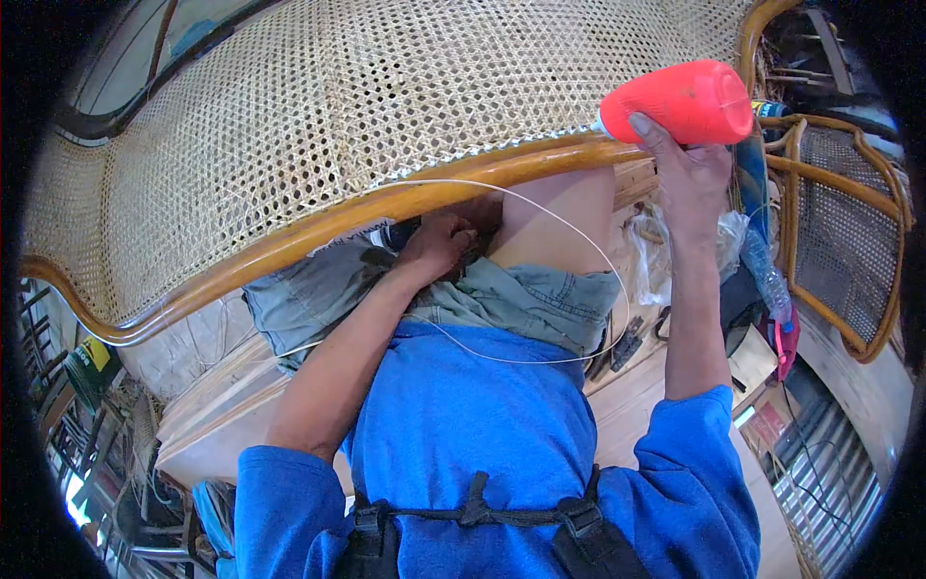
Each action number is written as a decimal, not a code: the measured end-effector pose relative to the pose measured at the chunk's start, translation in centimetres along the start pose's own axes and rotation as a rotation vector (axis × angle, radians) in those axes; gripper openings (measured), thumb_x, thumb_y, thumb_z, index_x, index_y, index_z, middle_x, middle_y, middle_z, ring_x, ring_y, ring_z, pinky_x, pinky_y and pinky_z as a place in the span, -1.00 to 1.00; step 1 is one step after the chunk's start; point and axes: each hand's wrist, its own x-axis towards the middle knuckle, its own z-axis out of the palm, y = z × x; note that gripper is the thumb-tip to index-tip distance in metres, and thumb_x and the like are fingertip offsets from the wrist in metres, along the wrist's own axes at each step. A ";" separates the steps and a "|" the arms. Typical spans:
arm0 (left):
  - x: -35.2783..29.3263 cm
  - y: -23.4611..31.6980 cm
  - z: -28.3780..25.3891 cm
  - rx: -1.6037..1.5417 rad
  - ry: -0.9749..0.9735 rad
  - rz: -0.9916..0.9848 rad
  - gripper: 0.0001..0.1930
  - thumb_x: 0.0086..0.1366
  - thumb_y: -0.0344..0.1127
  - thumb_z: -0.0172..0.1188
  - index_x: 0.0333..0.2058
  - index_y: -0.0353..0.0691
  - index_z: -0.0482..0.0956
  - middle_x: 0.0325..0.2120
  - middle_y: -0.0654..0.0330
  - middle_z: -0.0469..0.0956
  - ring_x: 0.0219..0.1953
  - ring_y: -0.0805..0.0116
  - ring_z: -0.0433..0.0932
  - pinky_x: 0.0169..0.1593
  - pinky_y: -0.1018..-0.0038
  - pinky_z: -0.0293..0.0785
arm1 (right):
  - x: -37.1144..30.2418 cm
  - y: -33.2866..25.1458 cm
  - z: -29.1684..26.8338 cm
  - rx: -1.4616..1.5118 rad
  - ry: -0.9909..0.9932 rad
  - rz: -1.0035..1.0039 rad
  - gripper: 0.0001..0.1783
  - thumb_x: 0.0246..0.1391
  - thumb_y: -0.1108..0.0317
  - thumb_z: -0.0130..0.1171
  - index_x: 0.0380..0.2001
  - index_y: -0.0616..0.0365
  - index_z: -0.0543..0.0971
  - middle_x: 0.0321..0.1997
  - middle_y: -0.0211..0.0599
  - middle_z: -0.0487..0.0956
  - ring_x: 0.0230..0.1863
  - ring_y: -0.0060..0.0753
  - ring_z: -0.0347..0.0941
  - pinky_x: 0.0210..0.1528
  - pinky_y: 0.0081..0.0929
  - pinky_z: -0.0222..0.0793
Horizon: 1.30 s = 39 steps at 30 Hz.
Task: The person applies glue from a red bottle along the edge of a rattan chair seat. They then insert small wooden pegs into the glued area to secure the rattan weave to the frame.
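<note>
My right hand (690, 169) is wrapped round a red squeeze bottle (680, 101), tipped on its side with its pale nozzle pointing left. The nozzle meets the seam where the woven cane panel (424, 77) joins the curved wooden frame (540, 166). White glue-like stuff (482, 151) runs along that seam to the left of the nozzle. Below the frame, over my lap, my left hand (439, 249) has its fingers curled; whether anything is in them I cannot make out. A thin pale cane strand (569, 224) loops from the frame's edge over my lap.
A smaller cane-and-wood frame (849, 217) stands at the right, near a clear plastic bottle (767, 280) and a plastic bag (651, 246). Wooden boards (217, 405) lie at my left. A dark green can (92, 372) sits at the far left among stacked furniture.
</note>
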 end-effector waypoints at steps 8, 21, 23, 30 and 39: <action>-0.2 0.6 -0.2 0.040 0.031 0.012 -0.72 0.16 -0.18 0.02 -0.29 -0.24 0.57 -0.32 -0.07 0.51 -0.20 0.06 0.49 -0.07 0.28 0.36 | 0.7 0.2 -0.4 0.465 0.157 0.062 -0.66 -0.09 0.55 0.22 -0.18 0.25 0.44 -0.20 -0.23 0.51 -0.20 -0.29 0.49 -0.20 -0.30 0.55; -0.3 1.0 -0.2 0.020 0.016 -0.005 -0.73 0.17 -0.19 0.02 -0.33 -0.26 0.56 -0.36 -0.07 0.52 -0.22 0.08 0.50 -0.09 0.28 0.36 | 0.5 1.3 -1.6 0.236 0.103 0.155 -0.68 -0.07 0.46 0.24 -0.19 0.24 0.46 -0.21 -0.26 0.51 -0.22 -0.36 0.50 -0.25 -0.42 0.53; -0.3 0.7 -0.1 0.018 0.008 0.006 -0.73 0.17 -0.20 0.01 -0.33 -0.27 0.56 -0.36 -0.08 0.51 -0.22 0.07 0.49 -0.09 0.27 0.36 | 0.6 1.0 -1.6 0.181 0.084 0.164 -0.67 -0.08 0.45 0.24 -0.19 0.24 0.46 -0.22 -0.27 0.52 -0.23 -0.38 0.50 -0.27 -0.43 0.53; -0.3 1.2 -0.6 -0.031 -0.046 -0.011 -0.73 0.16 -0.22 0.00 -0.34 -0.30 0.55 -0.36 -0.08 0.51 -0.23 0.06 0.49 -0.10 0.27 0.35 | 1.0 0.7 -0.9 0.092 0.039 0.096 -0.70 -0.11 0.40 0.27 -0.26 0.25 0.50 -0.28 -0.29 0.55 -0.33 -0.46 0.50 -0.30 -0.53 0.49; -0.6 0.7 -0.1 -0.030 0.043 0.016 -0.74 0.16 -0.20 0.03 -0.31 -0.25 0.55 -0.33 -0.06 0.51 -0.23 0.07 0.49 -0.12 0.28 0.37 | 0.4 0.6 -1.5 -0.019 0.158 -0.042 -0.70 -0.09 0.48 0.25 -0.23 0.24 0.48 -0.24 -0.27 0.53 -0.27 -0.41 0.50 -0.29 -0.45 0.52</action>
